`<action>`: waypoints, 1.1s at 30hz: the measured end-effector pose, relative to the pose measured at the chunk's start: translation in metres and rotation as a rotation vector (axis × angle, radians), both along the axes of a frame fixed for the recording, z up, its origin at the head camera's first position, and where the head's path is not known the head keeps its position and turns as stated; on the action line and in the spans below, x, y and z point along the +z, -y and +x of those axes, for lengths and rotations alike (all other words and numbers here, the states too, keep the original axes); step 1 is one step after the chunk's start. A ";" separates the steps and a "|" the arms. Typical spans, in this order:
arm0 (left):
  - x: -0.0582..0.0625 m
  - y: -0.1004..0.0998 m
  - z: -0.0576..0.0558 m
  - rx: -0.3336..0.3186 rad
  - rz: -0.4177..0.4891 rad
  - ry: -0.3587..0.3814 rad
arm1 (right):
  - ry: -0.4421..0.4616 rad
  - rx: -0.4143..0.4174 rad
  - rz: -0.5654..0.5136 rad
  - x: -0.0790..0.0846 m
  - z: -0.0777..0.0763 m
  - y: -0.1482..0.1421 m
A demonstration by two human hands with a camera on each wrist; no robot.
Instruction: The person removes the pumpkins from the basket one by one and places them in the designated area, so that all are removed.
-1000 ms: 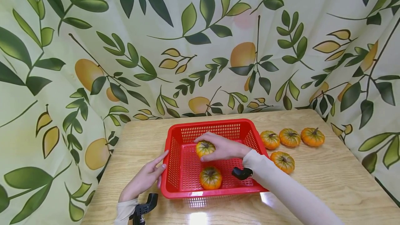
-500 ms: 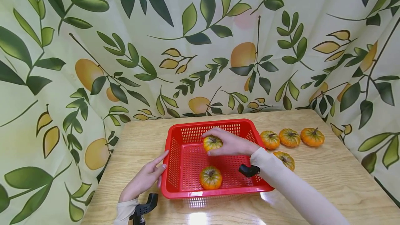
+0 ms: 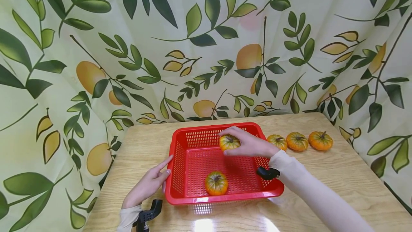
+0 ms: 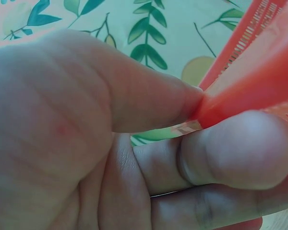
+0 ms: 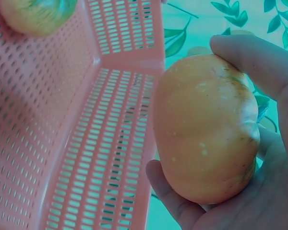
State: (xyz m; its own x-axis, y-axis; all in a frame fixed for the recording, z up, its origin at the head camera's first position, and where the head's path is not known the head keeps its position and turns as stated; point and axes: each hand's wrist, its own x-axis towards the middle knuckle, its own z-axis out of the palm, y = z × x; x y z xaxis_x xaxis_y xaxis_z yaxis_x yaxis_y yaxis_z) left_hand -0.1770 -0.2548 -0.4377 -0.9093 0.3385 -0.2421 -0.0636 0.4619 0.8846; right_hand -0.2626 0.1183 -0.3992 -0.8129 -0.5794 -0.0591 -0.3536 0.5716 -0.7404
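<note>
A red plastic basket [image 3: 222,199] with slotted walls stands on the table. Inside, near its front wall, sits an orange-and-green mini pumpkin [image 3: 216,183]. My right hand [image 3: 249,144] holds a second mini pumpkin [image 3: 229,143] raised over the back right part of the basket. In the right wrist view, thumb and fingers wrap this pumpkin [image 5: 206,129], its smooth orange side facing the camera. At the basket's left rim, my left hand [image 3: 149,182] grips the edge. The left wrist view shows the thumb on the red rim [image 4: 240,100] and fingers bent below it.
Right of the basket, three more mini pumpkins stand in a row: one by the rim [image 3: 277,141], a middle one [image 3: 297,141] and a far right one [image 3: 320,141]. A leaf-patterned cloth [image 3: 206,78] hangs behind the wooden table [image 3: 341,178].
My right hand has moved right and toward the back with its pumpkin. The forearm now covers the front pumpkin on the right. My left hand has stayed on the rim.
</note>
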 end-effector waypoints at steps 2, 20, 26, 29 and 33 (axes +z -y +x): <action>0.000 0.000 0.000 0.001 -0.003 -0.003 | -0.018 -0.009 0.013 0.000 0.000 -0.004; -0.001 0.000 0.000 -0.006 -0.007 -0.009 | -0.072 -0.105 -0.014 0.009 0.006 -0.042; -0.001 0.000 0.000 -0.006 0.000 0.005 | -0.092 -0.136 -0.027 0.010 0.009 -0.056; -0.001 0.000 0.000 -0.011 0.004 0.005 | -0.095 -0.165 -0.020 0.009 0.011 -0.064; 0.000 -0.001 0.000 -0.014 -0.001 -0.006 | -0.101 -0.183 -0.014 0.008 0.012 -0.072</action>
State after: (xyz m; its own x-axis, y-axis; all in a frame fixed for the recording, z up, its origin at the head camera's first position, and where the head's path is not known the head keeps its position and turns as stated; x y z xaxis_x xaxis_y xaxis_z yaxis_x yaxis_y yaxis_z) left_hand -0.1766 -0.2542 -0.4382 -0.9061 0.3507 -0.2366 -0.0515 0.4636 0.8845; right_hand -0.2505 0.1898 -0.3917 -0.9060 -0.4218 0.0352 -0.3178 0.6230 -0.7148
